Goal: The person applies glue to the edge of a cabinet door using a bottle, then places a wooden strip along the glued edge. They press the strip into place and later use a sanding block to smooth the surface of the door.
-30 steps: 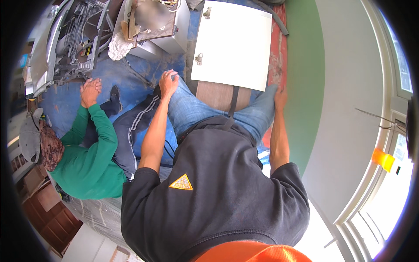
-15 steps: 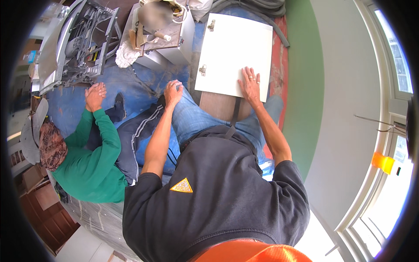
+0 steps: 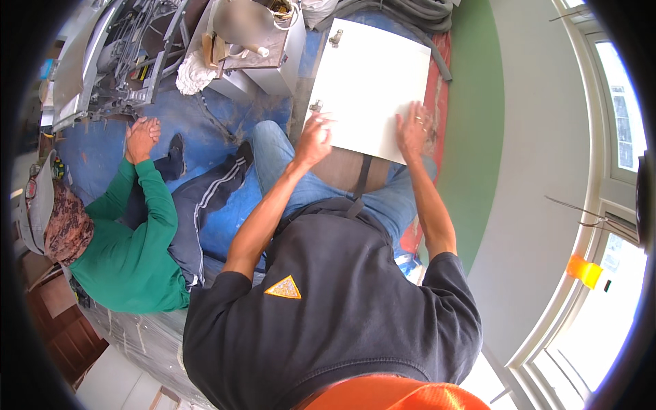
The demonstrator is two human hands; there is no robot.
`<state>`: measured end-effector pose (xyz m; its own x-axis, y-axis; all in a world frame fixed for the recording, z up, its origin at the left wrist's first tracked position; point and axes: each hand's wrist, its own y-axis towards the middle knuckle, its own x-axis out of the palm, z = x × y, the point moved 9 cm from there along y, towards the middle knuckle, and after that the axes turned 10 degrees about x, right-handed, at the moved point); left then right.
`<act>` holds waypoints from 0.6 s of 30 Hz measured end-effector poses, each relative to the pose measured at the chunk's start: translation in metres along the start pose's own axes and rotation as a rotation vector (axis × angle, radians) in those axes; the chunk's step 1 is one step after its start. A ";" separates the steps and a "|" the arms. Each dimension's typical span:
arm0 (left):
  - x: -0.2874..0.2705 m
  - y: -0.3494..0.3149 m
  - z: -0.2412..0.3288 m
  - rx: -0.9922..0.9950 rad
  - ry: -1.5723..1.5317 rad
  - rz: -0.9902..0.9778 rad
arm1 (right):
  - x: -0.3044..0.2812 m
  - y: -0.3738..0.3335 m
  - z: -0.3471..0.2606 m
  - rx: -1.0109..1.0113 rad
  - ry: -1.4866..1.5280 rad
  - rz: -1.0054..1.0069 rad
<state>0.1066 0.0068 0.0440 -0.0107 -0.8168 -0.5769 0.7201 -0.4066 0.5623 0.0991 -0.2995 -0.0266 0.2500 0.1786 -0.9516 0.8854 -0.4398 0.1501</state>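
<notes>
A white cabinet door (image 3: 372, 89) lies flat in front of me, over a brown board between my legs. Two metal hinges sit along its left side, the far hinge (image 3: 335, 39) and the near hinge (image 3: 316, 106). My left hand (image 3: 314, 142) is at the door's near left corner, just below the near hinge. Its fingers are drawn together in a pinch, and whatever they may hold is too small to make out. My right hand (image 3: 412, 133) rests at the near right edge of the door, fingers stretched out and slightly apart.
At my left sits a person in a green sweater (image 3: 133, 239), hands clasped. Ahead of that person stand a grey metal frame (image 3: 140, 61) and a small cabinet (image 3: 283, 68) with tools on it. Grey hose (image 3: 396, 15) lies beyond the door. A green and grey wall (image 3: 478, 137) runs along my right.
My left hand has moved from my left knee, right, to the door's near left corner. My right hand has slid toward the door's right edge. The view has shifted slightly.
</notes>
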 end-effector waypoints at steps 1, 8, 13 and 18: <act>0.024 0.009 0.010 0.046 -0.030 -0.110 | 0.005 -0.002 -0.018 -0.077 0.016 -0.004; 0.104 0.026 -0.021 -0.141 0.180 -0.264 | 0.029 -0.005 -0.071 -0.205 0.059 -0.078; 0.113 0.021 -0.025 -0.115 0.272 -0.280 | 0.039 0.034 -0.071 -0.220 0.024 -0.111; 0.117 0.022 -0.025 -0.135 0.327 -0.328 | 0.045 0.079 -0.077 -0.253 0.014 -0.055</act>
<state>0.1385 -0.0868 -0.0262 -0.0495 -0.4740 -0.8791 0.7992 -0.5467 0.2498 0.2102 -0.2580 -0.0371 0.2029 0.2087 -0.9567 0.9671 -0.1956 0.1624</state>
